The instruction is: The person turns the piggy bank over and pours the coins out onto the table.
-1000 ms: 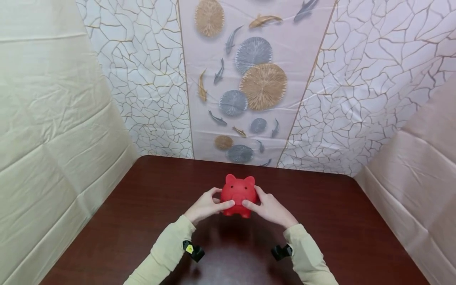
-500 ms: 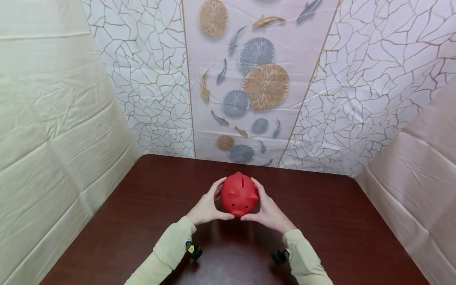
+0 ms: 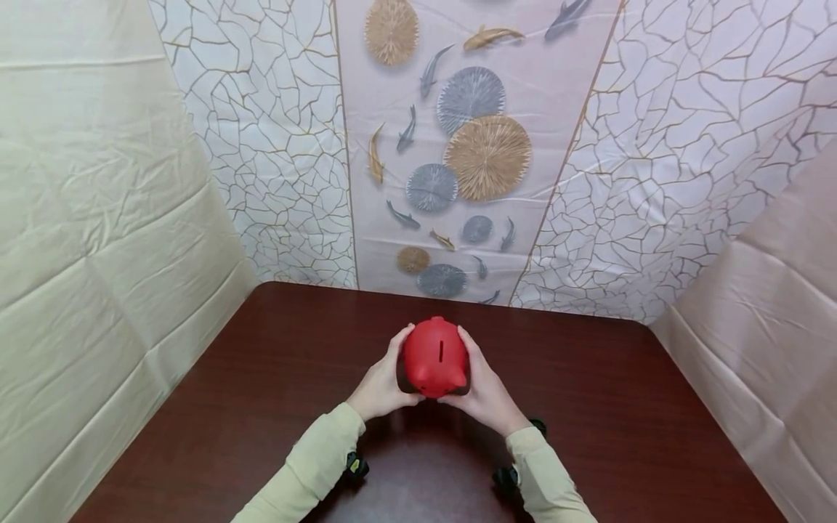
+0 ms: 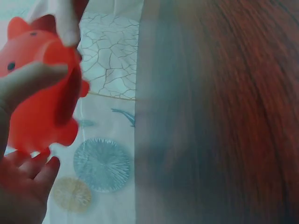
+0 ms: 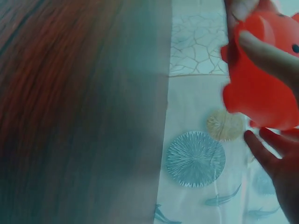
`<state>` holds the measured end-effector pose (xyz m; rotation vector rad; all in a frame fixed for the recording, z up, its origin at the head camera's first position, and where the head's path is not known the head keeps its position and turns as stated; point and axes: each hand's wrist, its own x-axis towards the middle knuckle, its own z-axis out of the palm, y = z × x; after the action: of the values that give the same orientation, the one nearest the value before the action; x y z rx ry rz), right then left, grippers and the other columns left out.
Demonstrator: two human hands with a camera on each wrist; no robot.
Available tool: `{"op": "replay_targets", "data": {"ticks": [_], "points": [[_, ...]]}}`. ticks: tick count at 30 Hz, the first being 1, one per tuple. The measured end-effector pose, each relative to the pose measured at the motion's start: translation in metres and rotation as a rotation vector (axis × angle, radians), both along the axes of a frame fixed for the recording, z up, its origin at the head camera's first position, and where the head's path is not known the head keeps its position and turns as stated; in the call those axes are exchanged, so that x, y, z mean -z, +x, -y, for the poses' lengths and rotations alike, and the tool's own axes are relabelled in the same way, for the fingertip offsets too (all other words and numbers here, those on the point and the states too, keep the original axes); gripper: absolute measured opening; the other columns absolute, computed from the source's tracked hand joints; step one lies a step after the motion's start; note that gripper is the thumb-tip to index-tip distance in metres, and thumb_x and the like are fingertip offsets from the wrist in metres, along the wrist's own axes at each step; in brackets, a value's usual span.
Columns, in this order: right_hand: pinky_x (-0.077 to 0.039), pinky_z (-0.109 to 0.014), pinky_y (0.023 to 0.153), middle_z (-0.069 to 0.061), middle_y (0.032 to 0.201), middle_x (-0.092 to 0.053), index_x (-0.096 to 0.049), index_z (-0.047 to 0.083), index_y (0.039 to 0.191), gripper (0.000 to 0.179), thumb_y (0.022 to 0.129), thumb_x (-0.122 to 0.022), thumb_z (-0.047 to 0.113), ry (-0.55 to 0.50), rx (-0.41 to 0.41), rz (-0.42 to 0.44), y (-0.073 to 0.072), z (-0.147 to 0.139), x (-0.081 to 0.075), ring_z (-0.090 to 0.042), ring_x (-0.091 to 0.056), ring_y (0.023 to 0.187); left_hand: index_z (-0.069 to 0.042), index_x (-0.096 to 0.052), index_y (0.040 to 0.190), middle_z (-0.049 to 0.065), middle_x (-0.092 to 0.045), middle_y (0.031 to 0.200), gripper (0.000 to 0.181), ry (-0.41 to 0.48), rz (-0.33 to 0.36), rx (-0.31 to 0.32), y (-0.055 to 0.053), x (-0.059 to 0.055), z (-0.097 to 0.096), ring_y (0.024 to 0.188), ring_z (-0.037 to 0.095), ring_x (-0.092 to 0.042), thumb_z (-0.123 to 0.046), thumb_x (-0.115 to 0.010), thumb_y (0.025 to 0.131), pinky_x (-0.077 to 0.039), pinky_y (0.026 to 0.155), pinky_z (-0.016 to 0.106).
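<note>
A red piggy bank [image 3: 431, 352] is gripped from both sides, near the middle of the head view. Its dark coin slot shows on the upper surface, and the snout end points down toward the person. My left hand [image 3: 381, 386] curls round the left side, thumb at the snout end and fingers farther back. On the opposite side my right hand [image 3: 487, 394] holds it the same way. In the left wrist view the piggy bank's [image 4: 42, 88] feet show, apart from the tabletop. The right wrist view shows a thumb pressed near the snout of the piggy bank [image 5: 264, 88].
A dark reddish-brown table [image 3: 261, 407] lies beneath the hands. Behind it hangs a patterned cloth [image 3: 288, 181] with fish and round leaf shapes. Pale cloth walls [image 3: 111, 254] stand at the left and right. Black wrist cameras [image 3: 356, 467] are strapped to both sleeves.
The piggy bank has been tipped forward: its face was toward the head camera one second ago, and now its top with the slot is. Both hands turned with it.
</note>
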<state>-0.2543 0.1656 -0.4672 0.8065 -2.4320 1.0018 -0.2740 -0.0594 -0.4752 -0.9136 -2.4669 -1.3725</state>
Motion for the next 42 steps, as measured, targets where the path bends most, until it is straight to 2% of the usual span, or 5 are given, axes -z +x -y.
{"op": "replay_targets", "data": {"ticks": [5,17,26,35,42], "points": [[-0.053,-0.048,0.096,-0.013,0.158,-0.024,-0.014,0.013,0.154,0.112,0.069,-0.087,0.011,0.011,0.037,-0.147,-0.001,0.008,0.0,-0.034,-0.041,0.136,-0.024,-0.013,0.152,-0.002,-0.013,0.165,0.111,0.032,-0.112,-0.013,-0.001,-0.003,-0.004,0.142,0.026,-0.039,0.0,-0.083,0.07,-0.052,0.099,0.041],[-0.055,-0.045,0.092,-0.023,0.154,-0.026,-0.022,0.003,0.145,0.099,0.068,-0.082,-0.004,0.032,0.047,-0.397,-0.002,0.015,0.001,-0.033,-0.033,0.141,-0.014,-0.016,0.149,0.016,-0.019,0.161,0.103,0.082,-0.33,-0.071,0.003,-0.001,-0.006,0.142,0.032,-0.037,-0.003,-0.083,0.072,-0.052,0.097,0.042],[-0.055,-0.047,0.091,-0.017,0.158,-0.021,-0.014,0.008,0.151,0.108,0.07,-0.085,0.004,0.027,0.002,-0.181,0.008,0.015,-0.002,-0.036,-0.038,0.136,-0.023,-0.017,0.153,0.003,-0.026,0.161,0.108,0.052,-0.216,-0.097,0.011,0.004,0.0,0.127,0.025,-0.055,-0.002,-0.084,0.071,-0.055,0.094,0.037],[-0.054,-0.048,0.093,-0.021,0.157,-0.022,-0.015,0.007,0.151,0.107,0.07,-0.085,0.004,0.013,0.002,-0.178,0.008,0.014,0.003,-0.037,-0.038,0.136,-0.023,-0.018,0.153,0.001,-0.026,0.161,0.108,0.052,-0.223,-0.089,0.01,0.008,0.001,0.123,0.024,-0.058,0.001,-0.083,0.07,-0.056,0.091,0.036],[-0.057,-0.044,0.089,-0.01,0.155,-0.03,-0.013,0.016,0.155,0.118,0.065,-0.089,0.008,-0.026,-0.017,-0.004,0.013,0.008,0.0,-0.035,-0.043,0.133,-0.035,-0.019,0.153,0.002,-0.049,0.144,0.112,0.023,-0.061,-0.074,0.012,0.006,0.006,0.118,0.019,-0.061,-0.018,-0.089,0.067,-0.055,0.093,0.037]]}}
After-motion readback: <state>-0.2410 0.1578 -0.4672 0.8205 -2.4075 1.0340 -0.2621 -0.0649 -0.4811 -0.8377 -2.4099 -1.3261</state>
